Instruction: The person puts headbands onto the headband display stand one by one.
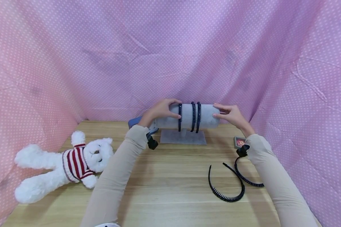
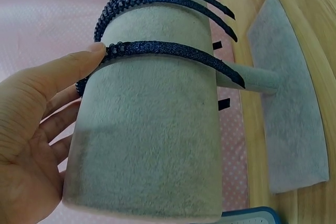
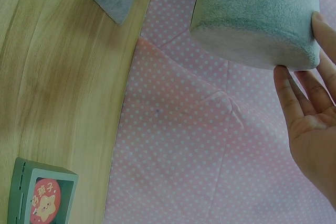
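A grey plush headband stand (image 1: 186, 134) has a thick horizontal roll on a post and flat base. Three dark beaded headbands sit over the roll: one toward the left (image 1: 180, 117), two close together (image 1: 196, 116) right of the middle. My left hand (image 1: 162, 111) pinches the left headband, thumb in front and fingers behind; the thumb tip meets its beaded part in the left wrist view. At the roll's right end, my right hand (image 1: 230, 115) touches the plush with fairly straight fingers, some against the end face in the right wrist view.
Two more black toothed headbands (image 1: 228, 199) lie on the wooden table (image 1: 170, 195) at right. A small green-grey box with a red picture (image 3: 47, 200) is nearby. A white teddy bear (image 1: 95, 154) lies left; a blue-edged object (image 1: 134, 121) is behind my left wrist. Pink dotted cloth surrounds the table.
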`<state>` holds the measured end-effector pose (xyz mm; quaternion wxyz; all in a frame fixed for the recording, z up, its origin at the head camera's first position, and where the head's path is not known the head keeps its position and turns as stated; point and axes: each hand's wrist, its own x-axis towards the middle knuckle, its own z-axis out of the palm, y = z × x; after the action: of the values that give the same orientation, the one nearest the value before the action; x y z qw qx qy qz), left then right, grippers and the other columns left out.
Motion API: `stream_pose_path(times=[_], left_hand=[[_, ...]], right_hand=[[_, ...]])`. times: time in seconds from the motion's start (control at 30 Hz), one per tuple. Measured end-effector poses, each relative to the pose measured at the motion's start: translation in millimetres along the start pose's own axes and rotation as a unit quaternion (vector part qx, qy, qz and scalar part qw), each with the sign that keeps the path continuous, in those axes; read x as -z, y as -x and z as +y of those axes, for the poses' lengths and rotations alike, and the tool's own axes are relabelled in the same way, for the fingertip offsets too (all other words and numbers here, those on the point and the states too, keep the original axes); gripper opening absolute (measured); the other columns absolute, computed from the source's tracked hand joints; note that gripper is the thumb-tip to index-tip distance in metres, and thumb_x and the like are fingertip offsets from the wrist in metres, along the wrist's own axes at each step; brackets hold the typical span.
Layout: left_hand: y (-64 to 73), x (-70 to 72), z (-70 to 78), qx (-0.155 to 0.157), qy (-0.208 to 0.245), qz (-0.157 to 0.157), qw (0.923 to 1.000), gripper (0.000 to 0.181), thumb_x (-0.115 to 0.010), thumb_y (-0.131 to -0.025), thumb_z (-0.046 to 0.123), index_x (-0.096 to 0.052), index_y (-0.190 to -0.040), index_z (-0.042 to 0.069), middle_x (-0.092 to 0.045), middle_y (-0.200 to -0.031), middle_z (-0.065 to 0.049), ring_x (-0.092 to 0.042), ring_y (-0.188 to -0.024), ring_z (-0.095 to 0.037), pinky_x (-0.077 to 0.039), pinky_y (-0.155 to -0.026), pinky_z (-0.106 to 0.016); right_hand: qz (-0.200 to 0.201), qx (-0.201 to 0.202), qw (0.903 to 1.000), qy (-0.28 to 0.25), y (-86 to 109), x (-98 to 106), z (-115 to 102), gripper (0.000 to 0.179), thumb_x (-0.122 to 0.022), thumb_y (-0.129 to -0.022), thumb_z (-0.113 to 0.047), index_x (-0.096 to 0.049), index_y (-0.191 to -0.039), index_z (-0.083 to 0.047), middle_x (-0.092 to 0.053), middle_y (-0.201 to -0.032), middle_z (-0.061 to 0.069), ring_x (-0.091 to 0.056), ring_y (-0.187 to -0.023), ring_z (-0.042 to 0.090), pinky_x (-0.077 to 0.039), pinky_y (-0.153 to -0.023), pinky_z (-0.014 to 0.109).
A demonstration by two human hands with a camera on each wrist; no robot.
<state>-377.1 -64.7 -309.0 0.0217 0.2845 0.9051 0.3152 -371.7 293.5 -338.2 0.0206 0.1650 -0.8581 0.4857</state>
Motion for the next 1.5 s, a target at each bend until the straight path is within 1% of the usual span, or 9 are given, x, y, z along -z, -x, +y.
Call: stream_pose_path(times=[0.13, 0.33, 0.5, 0.6, 0.8, 0.97, 1.1, 1.3, 1.5], left_hand=[[-3.1, -3.2, 2.3, -0.002, 0.004, -0.001, 1.0000, 0.072, -0.081, -0.087, 0.035, -0.050, -0.150, 0.018, -0.048, -0.157, -0.006, -0.042, -0.145, -0.027, -0.038, -0.119, -0.049], [-7.2, -8.3, 4.9, -0.003, -0.008, 0.001, 1.0000, 0.073, -0.082, -0.087, 0.037, -0.050, -0.150, 0.021, -0.047, -0.158, -0.004, -0.039, -0.149, -0.027, -0.033, -0.123, -0.049], [-8.9, -12.9, 7.2, -0.009, -0.024, 0.004, 0.9997, 0.074, -0.080, -0.088, 0.037, -0.047, -0.152, 0.018, -0.044, -0.160, -0.004, -0.036, -0.151, -0.027, -0.031, -0.124, -0.049], [-9.9, -16.2, 7.5, -0.010, -0.036, 0.011, 0.9993, 0.074, -0.080, -0.088, 0.039, -0.047, -0.152, 0.019, -0.043, -0.161, -0.003, -0.036, -0.151, -0.026, -0.029, -0.125, -0.048], [-10.8, -22.7, 8.2, -0.017, -0.063, 0.029, 0.9974, 0.072, -0.079, -0.089, 0.043, -0.049, -0.151, 0.024, -0.045, -0.160, 0.000, -0.037, -0.151, -0.023, -0.031, -0.125, -0.045], [-11.0, -27.8, 9.2, -0.035, -0.087, 0.045, 0.9946, 0.072, -0.078, -0.089, 0.046, -0.049, -0.151, 0.024, -0.046, -0.159, 0.000, -0.040, -0.149, -0.022, -0.033, -0.124, -0.043], [-11.7, -31.5, 9.7, -0.051, -0.103, 0.057, 0.9917, 0.072, -0.077, -0.089, 0.046, -0.050, -0.151, 0.022, -0.047, -0.158, 0.001, -0.041, -0.149, -0.021, -0.032, -0.125, -0.043], [-11.1, -36.0, 9.6, -0.065, -0.122, 0.068, 0.9881, 0.072, -0.076, -0.090, 0.047, -0.049, -0.151, 0.022, -0.048, -0.158, 0.001, -0.041, -0.149, -0.021, -0.025, -0.127, -0.045], [-11.2, -39.2, 7.5, -0.066, -0.134, 0.071, 0.9862, 0.071, -0.073, -0.092, 0.049, -0.047, -0.153, 0.024, -0.045, -0.160, 0.002, -0.039, -0.149, -0.022, -0.025, -0.127, -0.048]], right_hand=[[-0.002, 0.001, 1.0000, 0.007, 0.7, 0.5, -0.5, 0.057, -0.078, -0.091, -0.019, -0.058, -0.144, -0.012, -0.046, -0.157, 0.011, -0.053, -0.138, 0.035, -0.052, -0.095, 0.013], [0.002, -0.004, 0.9999, 0.011, 0.7, 1.0, -1.2, 0.056, -0.079, -0.091, -0.020, -0.060, -0.143, -0.012, -0.048, -0.157, 0.010, -0.056, -0.136, 0.033, -0.051, -0.102, 0.020], [0.004, -0.003, 0.9999, 0.009, 0.6, 0.5, -1.1, 0.055, -0.079, -0.091, -0.019, -0.060, -0.143, -0.012, -0.048, -0.157, 0.010, -0.056, -0.136, 0.033, -0.051, -0.100, 0.017], [0.004, -0.003, 1.0000, 0.004, 0.6, 0.2, -1.3, 0.055, -0.079, -0.091, -0.017, -0.060, -0.142, -0.011, -0.048, -0.156, 0.011, -0.056, -0.136, 0.035, -0.052, -0.098, 0.015], [0.004, -0.005, 1.0000, 0.002, 0.2, 0.3, -0.7, 0.055, -0.079, -0.091, -0.017, -0.060, -0.142, -0.011, -0.048, -0.156, 0.010, -0.055, -0.137, 0.034, -0.051, -0.098, 0.015], [0.005, -0.001, 1.0000, 0.003, -0.2, 0.1, -0.5, 0.055, -0.079, -0.091, -0.017, -0.060, -0.142, -0.011, -0.048, -0.156, 0.011, -0.056, -0.135, 0.034, -0.052, -0.095, 0.012], [0.005, -0.001, 1.0000, 0.009, 0.8, -0.1, -0.7, 0.055, -0.078, -0.091, -0.018, -0.060, -0.143, -0.012, -0.048, -0.156, 0.010, -0.055, -0.136, 0.033, -0.051, -0.097, 0.013], [0.004, -0.004, 0.9999, 0.010, 1.3, 0.1, -0.6, 0.056, -0.078, -0.091, -0.019, -0.059, -0.143, -0.013, -0.047, -0.157, 0.009, -0.054, -0.137, 0.032, -0.051, -0.101, 0.018], [0.006, -0.005, 0.9999, 0.009, -0.9, 0.2, 0.8, 0.055, -0.078, -0.091, -0.018, -0.060, -0.143, -0.012, -0.048, -0.157, 0.009, -0.055, -0.136, 0.033, -0.051, -0.098, 0.015]])
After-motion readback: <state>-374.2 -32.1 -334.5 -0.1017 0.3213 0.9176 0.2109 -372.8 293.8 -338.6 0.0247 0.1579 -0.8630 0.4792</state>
